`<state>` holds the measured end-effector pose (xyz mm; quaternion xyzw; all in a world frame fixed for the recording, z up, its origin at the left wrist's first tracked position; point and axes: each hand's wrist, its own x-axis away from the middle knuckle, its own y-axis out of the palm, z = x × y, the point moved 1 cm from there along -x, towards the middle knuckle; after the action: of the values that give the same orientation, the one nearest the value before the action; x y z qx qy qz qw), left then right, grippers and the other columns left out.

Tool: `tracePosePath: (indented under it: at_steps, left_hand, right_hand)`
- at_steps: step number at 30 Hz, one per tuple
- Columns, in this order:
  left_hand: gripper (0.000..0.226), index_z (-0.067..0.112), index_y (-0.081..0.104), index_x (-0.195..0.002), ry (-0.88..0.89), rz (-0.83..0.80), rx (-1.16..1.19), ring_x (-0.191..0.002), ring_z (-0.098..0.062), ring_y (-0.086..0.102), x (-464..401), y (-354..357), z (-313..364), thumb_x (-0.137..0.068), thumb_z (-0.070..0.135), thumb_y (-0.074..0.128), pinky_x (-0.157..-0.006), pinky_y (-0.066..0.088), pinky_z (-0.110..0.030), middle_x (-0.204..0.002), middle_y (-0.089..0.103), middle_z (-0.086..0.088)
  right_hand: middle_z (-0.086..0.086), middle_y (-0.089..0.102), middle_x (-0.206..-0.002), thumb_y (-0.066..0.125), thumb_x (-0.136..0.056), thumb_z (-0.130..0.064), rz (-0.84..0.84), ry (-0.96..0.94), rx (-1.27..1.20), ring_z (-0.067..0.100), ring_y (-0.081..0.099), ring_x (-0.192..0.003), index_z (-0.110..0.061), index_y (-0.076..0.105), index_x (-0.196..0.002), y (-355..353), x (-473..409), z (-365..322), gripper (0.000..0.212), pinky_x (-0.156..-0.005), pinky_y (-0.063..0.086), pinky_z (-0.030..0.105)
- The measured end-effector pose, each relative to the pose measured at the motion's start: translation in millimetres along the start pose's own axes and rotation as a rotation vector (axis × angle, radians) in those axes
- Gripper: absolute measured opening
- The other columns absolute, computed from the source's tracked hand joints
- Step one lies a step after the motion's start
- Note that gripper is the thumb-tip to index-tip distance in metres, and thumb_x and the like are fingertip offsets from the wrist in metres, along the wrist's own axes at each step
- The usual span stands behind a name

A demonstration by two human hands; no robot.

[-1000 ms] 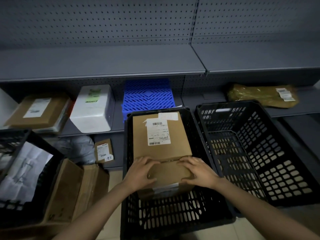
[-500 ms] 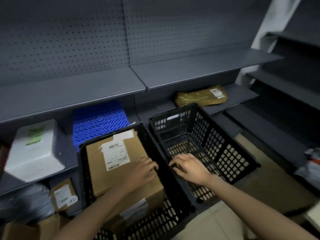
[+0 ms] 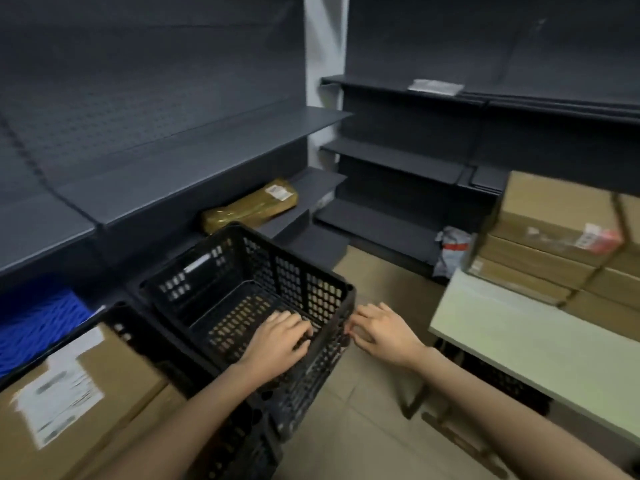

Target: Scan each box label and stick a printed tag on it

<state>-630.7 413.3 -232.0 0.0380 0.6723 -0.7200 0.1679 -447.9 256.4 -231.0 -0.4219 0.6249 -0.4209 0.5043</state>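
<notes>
Crate [image 3: 242,292] at centre on the floor, tilted. Left hand [image 3: 277,342] over its near rim, fingers inside; right hand [image 3: 382,332] just beside its right corner. Box [image 3: 114,382] with label [image 3: 59,393] at lower left, inside a second crate [image 3: 138,337] touching the first. Parcel [image 3: 249,207] behind on a low shelf [image 3: 311,183]. Table [image 3: 540,351] to the right, stacked boxes [image 3: 554,237] at its far end. Bag [image 3: 452,249] left of the stack, on the floor by the shelving.
</notes>
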Motion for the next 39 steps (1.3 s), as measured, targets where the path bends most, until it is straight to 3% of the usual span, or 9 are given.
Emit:
tracePosePath:
  at_steps: [5,8,10,16,21,27,32,39]
  left_hand:
    - [0.012,0.027,0.057,-0.083,0.084,0.049,0.039,-0.077,-0.011,0.053,-46,18,74,-0.08,0.033,0.047,-0.072,0.034,-0.023,-0.076,0.054,0.01]
    - [0.011,0.025,0.057,-0.08,0.143,0.087,0.05,-0.075,-0.012,0.053,-70,30,122,-0.077,0.03,0.048,-0.071,0.034,-0.024,-0.074,0.055,0.009]
    - [0.013,0.026,0.058,-0.081,0.153,0.104,0.07,-0.074,-0.014,0.057,-83,36,152,-0.076,0.03,0.047,-0.072,0.034,-0.024,-0.075,0.057,0.009]
    - [0.022,0.023,0.064,-0.094,0.228,0.133,0.109,-0.082,-0.015,0.06,-133,51,233,-0.082,0.032,0.048,-0.079,0.04,-0.025,-0.087,0.061,0.008]
    - [0.022,0.024,0.067,-0.097,0.31,0.182,0.136,-0.086,-0.012,0.06,-181,48,291,-0.075,0.026,0.071,-0.083,0.042,-0.024,-0.091,0.064,0.009]
    - [0.03,0.023,0.066,-0.105,0.415,0.168,0.155,-0.096,-0.015,0.061,-230,59,337,-0.082,0.033,0.051,-0.088,0.048,-0.031,-0.101,0.065,0.006]
    - [0.039,0.022,0.064,-0.113,0.468,0.15,0.18,-0.106,-0.015,0.058,-287,74,368,-0.086,0.037,0.04,-0.093,0.046,-0.033,-0.111,0.064,0.005]
    - [0.035,0.017,0.065,-0.114,0.527,0.207,0.229,-0.11,-0.02,0.059,-393,93,407,-0.081,0.026,0.066,-0.098,0.043,-0.036,-0.116,0.064,-0.001]
  right_hand:
    - [-0.006,0.056,-0.085,0.045,-0.088,-0.037,-0.017,0.11,0.077,0.016,0.057,-0.078,-0.028,0.061,-0.091,-33,79,47,0.019,-0.068,0.037,0.028]
    - [-0.001,0.059,-0.095,0.033,-0.091,-0.042,-0.084,0.179,0.079,0.02,0.058,-0.088,-0.023,0.063,-0.098,-54,126,73,0.036,-0.076,0.044,0.034]
    - [-0.003,0.06,-0.103,0.031,-0.091,-0.041,-0.1,0.224,0.098,0.019,0.057,-0.096,-0.024,0.062,-0.104,-69,153,89,0.037,-0.084,0.043,0.033]
    - [-0.007,0.058,-0.119,0.049,-0.094,-0.031,-0.018,0.44,0.134,0.016,0.053,-0.113,-0.028,0.06,-0.112,-113,219,134,0.021,-0.097,0.035,0.031]
    - [-0.007,0.058,-0.12,0.05,-0.094,-0.029,0.056,0.589,0.159,0.017,0.053,-0.114,-0.027,0.061,-0.111,-142,257,163,0.021,-0.097,0.034,0.031]
    - [-0.008,0.063,-0.11,0.053,-0.089,-0.026,0.203,0.722,0.173,0.016,0.059,-0.104,-0.027,0.065,-0.104,-148,291,200,0.019,-0.092,0.039,0.031]
    - [-0.009,0.064,-0.105,0.04,-0.086,-0.033,0.265,0.782,0.223,0.016,0.062,-0.097,-0.026,0.066,-0.101,-159,307,247,0.031,-0.09,0.042,0.032]
    - [-0.004,0.064,-0.108,0.051,-0.084,-0.026,0.276,0.896,0.325,0.021,0.061,-0.099,-0.022,0.066,-0.106,-195,313,333,0.026,-0.09,0.042,0.034]
